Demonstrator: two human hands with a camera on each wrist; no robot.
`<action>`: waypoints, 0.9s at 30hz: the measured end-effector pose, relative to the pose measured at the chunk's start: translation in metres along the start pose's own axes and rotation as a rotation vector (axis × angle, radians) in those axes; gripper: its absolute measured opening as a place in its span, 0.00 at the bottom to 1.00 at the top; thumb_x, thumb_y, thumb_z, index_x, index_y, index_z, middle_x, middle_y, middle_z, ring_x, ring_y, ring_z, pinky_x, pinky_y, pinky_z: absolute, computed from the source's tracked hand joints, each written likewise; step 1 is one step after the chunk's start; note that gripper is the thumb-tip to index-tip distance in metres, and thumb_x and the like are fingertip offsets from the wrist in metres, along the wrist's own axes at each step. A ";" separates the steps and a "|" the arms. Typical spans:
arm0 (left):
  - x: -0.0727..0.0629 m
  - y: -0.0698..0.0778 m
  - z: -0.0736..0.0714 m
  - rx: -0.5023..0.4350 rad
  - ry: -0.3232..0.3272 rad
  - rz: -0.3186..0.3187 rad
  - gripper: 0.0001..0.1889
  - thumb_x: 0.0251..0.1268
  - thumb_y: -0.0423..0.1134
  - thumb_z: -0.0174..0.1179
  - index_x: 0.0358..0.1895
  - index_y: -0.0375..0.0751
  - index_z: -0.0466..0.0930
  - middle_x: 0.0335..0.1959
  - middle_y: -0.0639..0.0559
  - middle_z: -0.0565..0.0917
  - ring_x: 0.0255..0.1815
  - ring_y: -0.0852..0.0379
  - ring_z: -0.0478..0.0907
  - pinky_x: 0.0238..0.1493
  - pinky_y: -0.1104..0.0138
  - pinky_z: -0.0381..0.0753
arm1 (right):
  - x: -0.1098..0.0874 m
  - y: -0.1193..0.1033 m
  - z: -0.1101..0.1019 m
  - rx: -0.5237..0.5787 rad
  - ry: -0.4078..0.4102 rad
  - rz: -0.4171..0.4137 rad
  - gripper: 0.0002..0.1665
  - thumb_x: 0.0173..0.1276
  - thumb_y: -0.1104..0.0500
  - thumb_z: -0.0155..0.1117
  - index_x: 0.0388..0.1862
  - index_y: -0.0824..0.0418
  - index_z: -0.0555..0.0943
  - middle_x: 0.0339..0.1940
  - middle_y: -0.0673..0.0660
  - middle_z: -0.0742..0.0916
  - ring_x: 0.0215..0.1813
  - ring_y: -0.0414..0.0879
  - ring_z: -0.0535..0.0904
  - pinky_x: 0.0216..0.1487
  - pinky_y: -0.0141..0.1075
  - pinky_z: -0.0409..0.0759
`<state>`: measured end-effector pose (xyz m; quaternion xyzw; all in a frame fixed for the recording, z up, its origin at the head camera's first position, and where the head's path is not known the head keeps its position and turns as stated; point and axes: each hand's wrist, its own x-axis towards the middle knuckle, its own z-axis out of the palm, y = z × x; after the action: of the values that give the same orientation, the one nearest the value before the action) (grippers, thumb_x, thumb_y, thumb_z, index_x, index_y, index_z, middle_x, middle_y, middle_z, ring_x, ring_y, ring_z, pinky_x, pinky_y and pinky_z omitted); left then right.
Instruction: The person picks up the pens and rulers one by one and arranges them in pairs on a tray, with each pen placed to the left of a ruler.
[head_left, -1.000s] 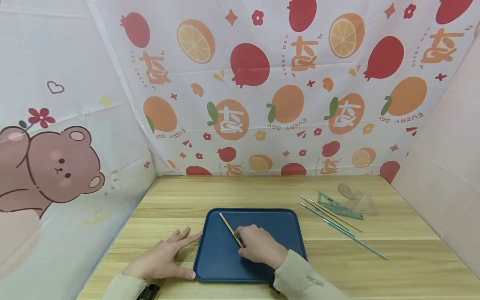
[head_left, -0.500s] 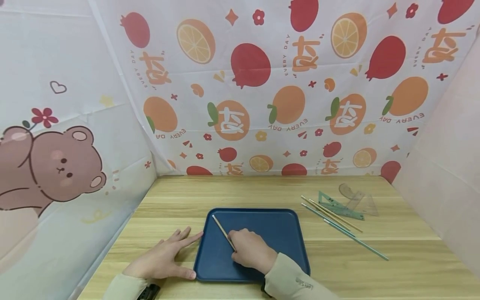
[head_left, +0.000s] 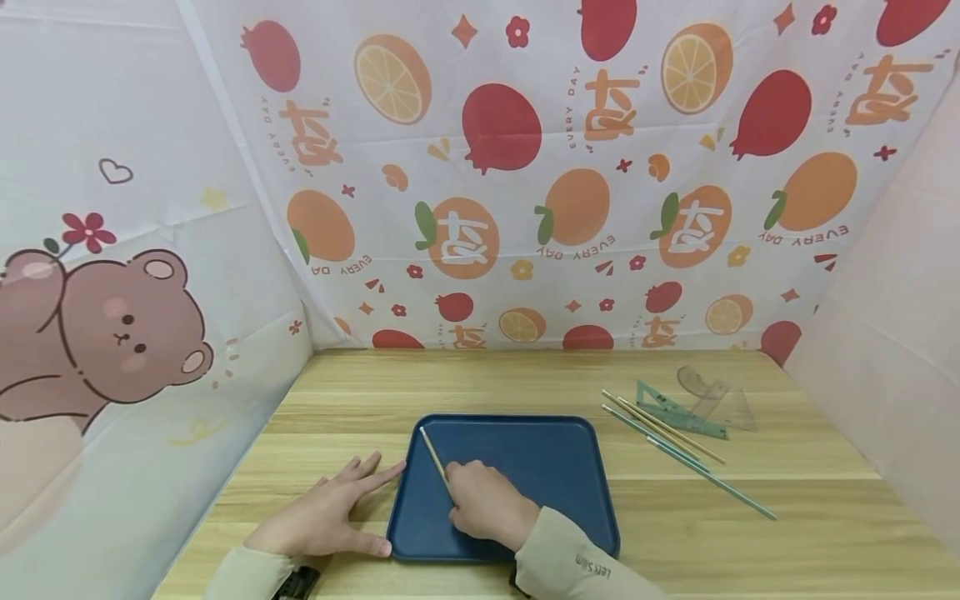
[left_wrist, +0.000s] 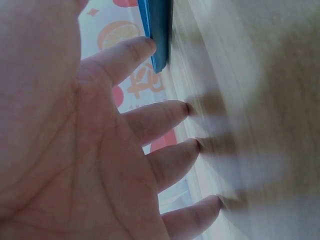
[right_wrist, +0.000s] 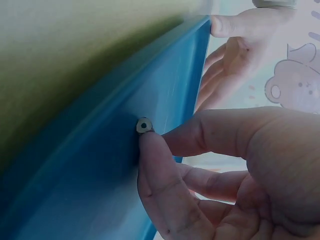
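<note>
A dark blue tray (head_left: 547, 467) lies on the wooden table. My right hand (head_left: 491, 507) is over its left half and pinches a tan pencil (head_left: 434, 457) between thumb and fingers. The pencil slants across the tray's left side, its pale far end near the back left corner. In the right wrist view, the near end of the pencil (right_wrist: 144, 125) shows a dark round core, close to the tray floor. My left hand (head_left: 322, 518) is spread at the tray's left side. Its thumb and index finger touch the rim, and the other fingertips rest on the table.
To the right of the tray lie several loose pencils, some tan (head_left: 667, 429) and some teal (head_left: 738, 496). Behind them are a green set square (head_left: 678, 414), a clear triangle (head_left: 738, 412) and a clear protractor (head_left: 693, 381). Printed cloth (head_left: 502, 200) hangs behind the table.
My right hand has moved left across the tray with the pencil, whose far end is now nearer the back left corner. The left hand and the tray stay in place.
</note>
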<state>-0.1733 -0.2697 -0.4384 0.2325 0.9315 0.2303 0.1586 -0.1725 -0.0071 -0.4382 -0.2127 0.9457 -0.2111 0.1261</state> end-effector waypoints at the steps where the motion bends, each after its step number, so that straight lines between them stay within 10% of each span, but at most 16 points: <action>1: 0.000 0.000 0.000 -0.001 0.000 0.001 0.56 0.53 0.68 0.78 0.86 0.60 0.62 0.85 0.26 0.59 0.82 0.14 0.51 0.66 0.14 0.55 | 0.000 0.000 0.000 0.010 -0.006 0.003 0.17 0.73 0.63 0.73 0.58 0.63 0.83 0.23 0.51 0.79 0.21 0.42 0.77 0.22 0.35 0.75; 27: 0.000 -0.002 0.000 -0.009 0.001 -0.005 0.56 0.54 0.67 0.78 0.86 0.58 0.63 0.85 0.27 0.59 0.83 0.15 0.51 0.65 0.14 0.54 | 0.021 0.006 0.031 0.118 -0.070 -0.133 0.22 0.74 0.64 0.70 0.65 0.61 0.83 0.18 0.46 0.79 0.16 0.38 0.71 0.21 0.31 0.73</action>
<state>-0.1736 -0.2710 -0.4395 0.2290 0.9312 0.2345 0.1596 -0.1827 -0.0228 -0.4712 -0.2742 0.9104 -0.2670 0.1572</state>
